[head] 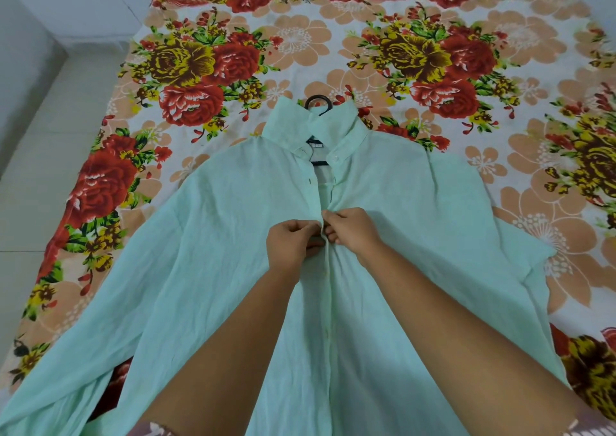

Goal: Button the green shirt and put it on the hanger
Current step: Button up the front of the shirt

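head view showed you mid-buttoning, your left hand (pixel 293 244) and right hand (pixel 350 229) pinching the green shirt (pixel 206 252) placket over the hanger (pixel 318 102); collar buttons came next.

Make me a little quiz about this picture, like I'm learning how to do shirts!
1. True or false: the hanger lies off to one side, clear of the shirt.
2. Where do the left hand and right hand pinch the shirt? A) the collar B) the front edges, mid-chest C) a sleeve
3. Fill in: the shirt is spread on a flowered ____.

Key
1. False: its hook pokes out at the collar.
2. B
3. bedsheet
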